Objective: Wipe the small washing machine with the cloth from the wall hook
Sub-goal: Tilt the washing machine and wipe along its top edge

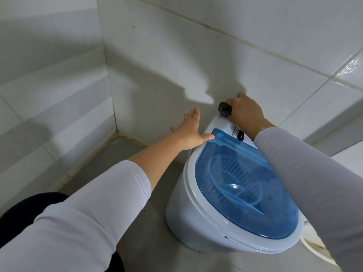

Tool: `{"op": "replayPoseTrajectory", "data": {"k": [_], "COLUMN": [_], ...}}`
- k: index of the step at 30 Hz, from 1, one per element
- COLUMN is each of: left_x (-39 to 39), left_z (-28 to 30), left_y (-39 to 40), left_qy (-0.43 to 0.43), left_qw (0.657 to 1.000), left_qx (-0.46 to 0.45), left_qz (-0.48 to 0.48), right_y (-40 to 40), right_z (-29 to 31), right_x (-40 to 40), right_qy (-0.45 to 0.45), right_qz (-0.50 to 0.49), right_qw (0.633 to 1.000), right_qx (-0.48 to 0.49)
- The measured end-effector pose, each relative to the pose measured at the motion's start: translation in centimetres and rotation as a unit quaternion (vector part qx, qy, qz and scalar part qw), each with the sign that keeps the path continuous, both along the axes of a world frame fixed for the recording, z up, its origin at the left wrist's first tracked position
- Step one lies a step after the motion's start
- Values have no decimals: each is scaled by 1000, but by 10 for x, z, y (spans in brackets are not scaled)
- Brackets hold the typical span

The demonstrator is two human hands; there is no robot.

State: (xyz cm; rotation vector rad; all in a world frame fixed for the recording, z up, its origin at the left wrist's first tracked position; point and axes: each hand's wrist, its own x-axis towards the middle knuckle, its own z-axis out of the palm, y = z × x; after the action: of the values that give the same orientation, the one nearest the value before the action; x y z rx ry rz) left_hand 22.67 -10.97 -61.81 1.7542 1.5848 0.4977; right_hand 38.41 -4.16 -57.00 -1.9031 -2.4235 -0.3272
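The small washing machine (pixel 182 209) is white with a clear blue lid (pixel 241 191) and stands on the floor against the tiled wall. My right hand (pixel 245 112) is closed on a dark bunched cloth (pixel 225 109) and presses it on the white back panel of the machine, near the wall. My left hand (pixel 189 131) lies flat with fingers spread against the machine's upper left side, its thumb touching the lid's hinge edge. A black cord (pixel 240 135) shows under my right wrist.
White tiled walls meet in a corner (pixel 115 122) to the left behind the machine. The floor (pixel 110 152) is grey tile. A white hose (pixel 314 250) curves at the machine's lower right. My dark-clothed knee (pixel 25 211) is at the lower left.
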Motion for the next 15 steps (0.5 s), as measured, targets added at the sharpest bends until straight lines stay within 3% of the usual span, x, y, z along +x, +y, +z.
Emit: {"op": "replayPoseTrajectory", "data": {"k": [7,15], "left_x": [1,9], "left_z": [2,8], "left_y": [-2,-5], "left_qy": [-3,15], "left_qw": [1000,1000], "left_qx": [-2,8], "left_qz": [-3,5], "right_y": [3,-17], "right_z": [8,51], "right_x": [14,35], "right_qy": [11,102], "right_qz": [-28,-64], "right_qw": [999,993], "right_qx": [-13,9]}}
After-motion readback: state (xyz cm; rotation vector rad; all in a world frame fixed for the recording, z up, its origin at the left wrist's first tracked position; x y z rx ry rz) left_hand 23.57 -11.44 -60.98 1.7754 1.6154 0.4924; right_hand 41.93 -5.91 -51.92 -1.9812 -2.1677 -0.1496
